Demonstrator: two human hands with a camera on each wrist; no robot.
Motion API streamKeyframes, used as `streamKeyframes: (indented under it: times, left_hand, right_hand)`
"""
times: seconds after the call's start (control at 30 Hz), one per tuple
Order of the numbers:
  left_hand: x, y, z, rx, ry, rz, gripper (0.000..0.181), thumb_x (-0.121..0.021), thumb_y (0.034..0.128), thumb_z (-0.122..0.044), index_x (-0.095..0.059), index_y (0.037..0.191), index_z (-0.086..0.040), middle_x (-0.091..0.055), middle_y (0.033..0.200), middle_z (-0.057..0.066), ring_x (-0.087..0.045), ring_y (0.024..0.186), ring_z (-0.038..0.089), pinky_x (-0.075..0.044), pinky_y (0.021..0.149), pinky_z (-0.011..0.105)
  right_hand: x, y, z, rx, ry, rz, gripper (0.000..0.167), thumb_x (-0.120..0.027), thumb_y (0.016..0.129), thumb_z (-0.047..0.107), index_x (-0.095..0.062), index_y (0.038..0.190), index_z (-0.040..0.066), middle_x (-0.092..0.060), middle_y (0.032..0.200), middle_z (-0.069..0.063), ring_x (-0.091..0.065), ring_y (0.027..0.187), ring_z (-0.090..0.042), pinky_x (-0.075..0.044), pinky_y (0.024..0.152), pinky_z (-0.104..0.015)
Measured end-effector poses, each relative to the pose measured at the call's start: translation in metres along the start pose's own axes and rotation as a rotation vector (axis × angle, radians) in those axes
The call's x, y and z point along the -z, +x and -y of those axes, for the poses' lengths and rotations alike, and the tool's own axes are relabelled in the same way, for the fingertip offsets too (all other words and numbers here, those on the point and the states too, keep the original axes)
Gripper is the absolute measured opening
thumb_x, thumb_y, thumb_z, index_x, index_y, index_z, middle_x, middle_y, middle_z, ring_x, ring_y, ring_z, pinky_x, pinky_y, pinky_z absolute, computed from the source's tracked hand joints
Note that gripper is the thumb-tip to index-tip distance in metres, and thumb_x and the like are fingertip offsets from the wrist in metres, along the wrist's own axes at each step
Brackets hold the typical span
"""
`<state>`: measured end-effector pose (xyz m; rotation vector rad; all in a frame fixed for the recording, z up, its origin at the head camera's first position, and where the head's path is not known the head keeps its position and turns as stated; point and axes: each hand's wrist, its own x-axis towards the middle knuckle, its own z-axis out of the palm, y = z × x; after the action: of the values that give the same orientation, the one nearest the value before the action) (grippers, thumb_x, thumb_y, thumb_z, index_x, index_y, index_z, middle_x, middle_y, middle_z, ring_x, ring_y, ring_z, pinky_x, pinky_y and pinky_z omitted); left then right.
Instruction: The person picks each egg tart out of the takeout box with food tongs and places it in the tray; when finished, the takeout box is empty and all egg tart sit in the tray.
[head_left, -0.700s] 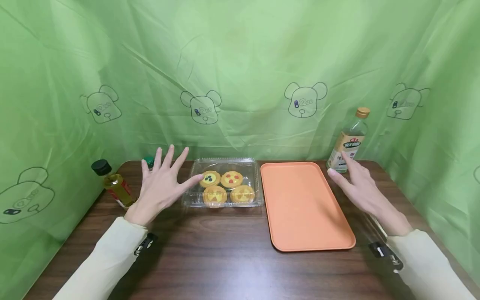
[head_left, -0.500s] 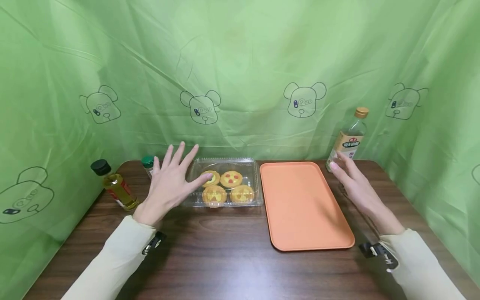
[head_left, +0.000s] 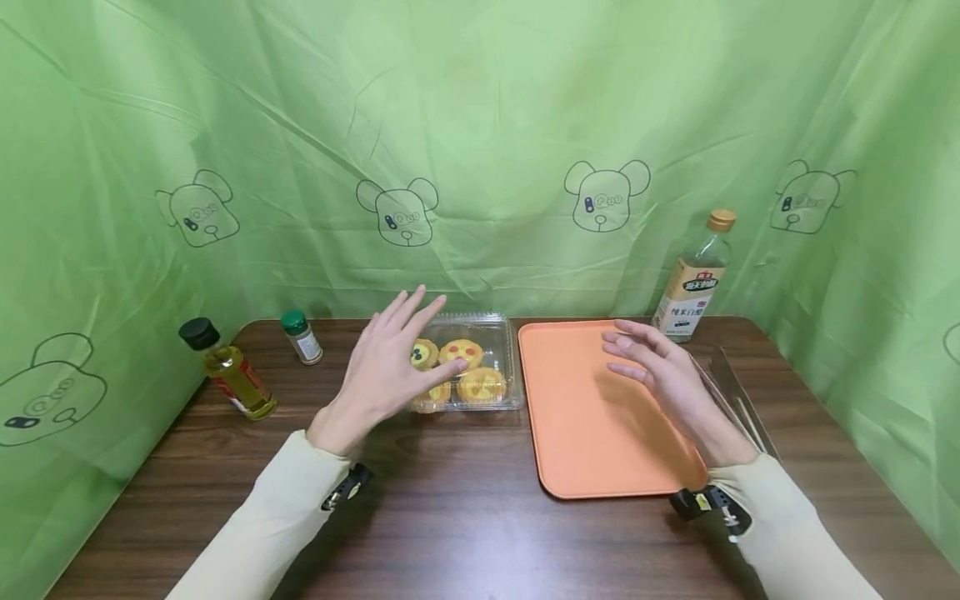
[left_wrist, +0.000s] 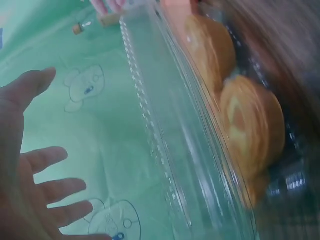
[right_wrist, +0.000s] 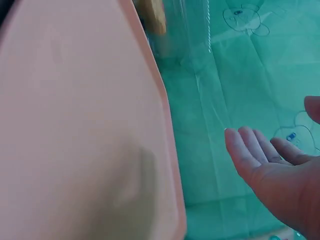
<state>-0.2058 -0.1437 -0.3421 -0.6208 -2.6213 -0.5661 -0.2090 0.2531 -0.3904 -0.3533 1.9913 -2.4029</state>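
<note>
Opens wide across near side of wooden table [head_left: 465, 533], in front of clear plastic container [head_left: 497, 337] and orange tray [head_left: 592, 433]. Passes also between left hand [head_left: 386, 367], near container's left end, and right hand [head_left: 671, 387], above tray. Pinches tight between container and tray. Stops at green curtain [head_left: 480, 108] along back. At left, threads between oil bottle [head_left: 242, 382] and green-capped shaker [head_left: 306, 343]; at right, meets tall bottle [head_left: 686, 296] and low-lying thin sticks [head_left: 748, 418].

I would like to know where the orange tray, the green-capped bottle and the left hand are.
Orange tray [head_left: 581, 408], head view: bare flat surface.
Green-capped bottle [head_left: 305, 343], head view: its pale label.
Left hand [head_left: 388, 367], head view: back of the hand.
</note>
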Motion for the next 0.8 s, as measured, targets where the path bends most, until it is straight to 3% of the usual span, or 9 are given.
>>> streamKeyframes:
  times: [0.2,0.4,0.57,0.8]
  left_hand:
    - [-0.01,-0.001,-0.013,-0.093,-0.133,-0.139,0.075,-0.089,0.0852,-0.047,-0.064,0.147,-0.013,-0.058,0.153,0.013,-0.053,0.141,0.035,-0.05,0.107,0.057]
    - [-0.025,0.0,-0.024,-0.229,-0.27,-0.212,0.058,-0.094,0.0826,-0.027,-0.072,0.131,-0.003,-0.071,0.131,0.012,-0.066,0.122,0.03,-0.053,0.105,0.045]
    - [-0.036,-0.002,-0.033,-0.31,-0.313,-0.239,0.045,-0.095,0.0814,-0.019,-0.075,0.118,-0.002,-0.075,0.116,0.008,-0.072,0.105,0.024,-0.059,0.092,0.038]
    - [-0.048,-0.01,-0.043,-0.331,-0.335,-0.206,0.034,-0.093,0.0806,-0.01,-0.078,0.11,-0.002,-0.077,0.102,0.006,-0.072,0.088,0.019,-0.06,0.076,0.03]
  right_hand:
    - [-0.016,0.006,-0.015,-0.063,0.05,0.033,0.051,-0.062,0.109,0.008,-0.042,0.15,-0.015,-0.071,0.127,-0.016,-0.07,0.119,-0.026,-0.055,0.103,-0.04]
    - [-0.035,0.008,-0.028,-0.112,-0.013,0.061,0.05,-0.06,0.109,0.007,-0.042,0.149,-0.017,-0.066,0.134,-0.026,-0.071,0.116,-0.022,-0.055,0.104,-0.038]
    - [-0.047,0.007,-0.039,-0.137,-0.001,0.081,0.049,-0.061,0.106,0.002,-0.044,0.147,-0.018,-0.062,0.136,-0.034,-0.072,0.114,-0.025,-0.055,0.104,-0.04]
    - [-0.062,0.005,-0.051,-0.218,0.04,0.078,0.046,-0.064,0.103,0.0,-0.049,0.143,-0.018,-0.063,0.134,-0.033,-0.071,0.116,-0.03,-0.054,0.106,-0.042]
